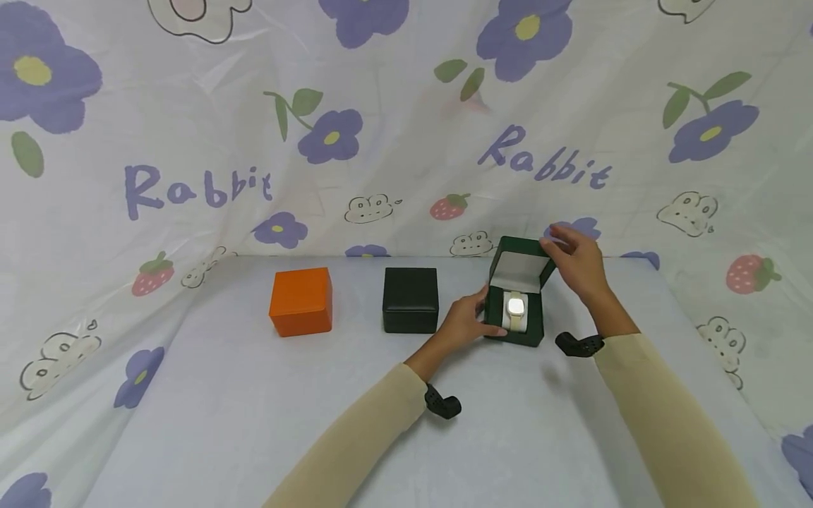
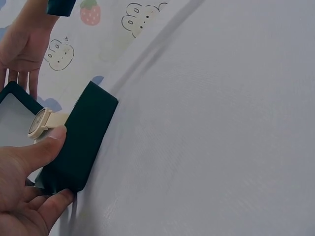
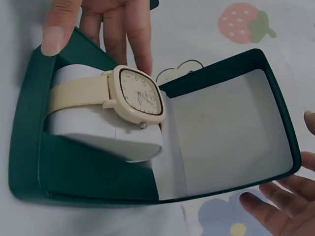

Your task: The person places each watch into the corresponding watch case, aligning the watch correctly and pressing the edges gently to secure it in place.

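Note:
A dark green watch box (image 1: 536, 333) stands open at the right of the table, its lid (image 1: 517, 269) raised at the back. Inside, a cream wristwatch (image 3: 141, 96) with a squarish dial is wrapped round a white cushion (image 3: 98, 120). My left hand (image 1: 462, 322) grips the box base from its left side; the thumb lies over the front rim and the fingers lie along the side, as the left wrist view shows. At the lid's right edge is my right hand (image 1: 581, 267), its fingers loosely spread beside the lid (image 3: 231, 132); whether they touch it, I cannot tell.
Left of the green box stands a closed black box (image 1: 410, 300), with a closed orange box (image 1: 301, 302) farther left. White cloth (image 1: 267, 402) covers the table, and a curtain (image 1: 406, 162) printed with flowers and rabbits hangs behind it.

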Action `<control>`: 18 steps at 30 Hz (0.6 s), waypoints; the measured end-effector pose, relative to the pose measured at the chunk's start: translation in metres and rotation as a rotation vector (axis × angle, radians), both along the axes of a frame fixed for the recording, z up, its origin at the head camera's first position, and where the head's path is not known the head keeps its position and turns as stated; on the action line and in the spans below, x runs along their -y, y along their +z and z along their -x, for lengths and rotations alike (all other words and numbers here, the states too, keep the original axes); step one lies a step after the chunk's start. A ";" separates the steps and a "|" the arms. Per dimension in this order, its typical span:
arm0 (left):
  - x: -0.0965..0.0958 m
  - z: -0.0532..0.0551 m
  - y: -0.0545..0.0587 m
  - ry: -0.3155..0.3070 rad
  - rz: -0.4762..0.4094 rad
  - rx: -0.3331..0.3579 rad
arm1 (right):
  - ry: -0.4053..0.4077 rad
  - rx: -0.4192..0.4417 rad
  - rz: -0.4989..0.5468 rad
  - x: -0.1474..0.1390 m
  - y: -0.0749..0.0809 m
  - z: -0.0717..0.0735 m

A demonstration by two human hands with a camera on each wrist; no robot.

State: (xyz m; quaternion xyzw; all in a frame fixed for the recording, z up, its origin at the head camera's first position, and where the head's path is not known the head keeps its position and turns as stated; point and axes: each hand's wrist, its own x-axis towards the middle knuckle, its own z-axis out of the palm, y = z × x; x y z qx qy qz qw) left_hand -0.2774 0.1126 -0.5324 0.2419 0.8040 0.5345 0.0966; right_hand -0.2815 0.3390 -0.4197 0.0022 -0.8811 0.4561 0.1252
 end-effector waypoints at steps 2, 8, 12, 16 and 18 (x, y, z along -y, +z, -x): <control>-0.001 0.000 -0.001 0.007 0.004 0.017 | 0.013 0.009 -0.009 0.001 0.000 0.002; -0.002 0.000 -0.003 0.008 0.015 0.016 | 0.043 0.051 -0.070 0.002 -0.002 0.004; -0.001 0.000 -0.002 0.008 0.010 0.025 | 0.046 0.084 -0.047 0.003 -0.004 0.002; 0.001 -0.001 -0.002 0.017 -0.017 0.068 | 0.064 0.129 0.044 0.006 -0.004 -0.001; 0.003 -0.001 -0.002 0.017 -0.042 0.094 | 0.083 0.139 0.078 0.008 -0.005 -0.003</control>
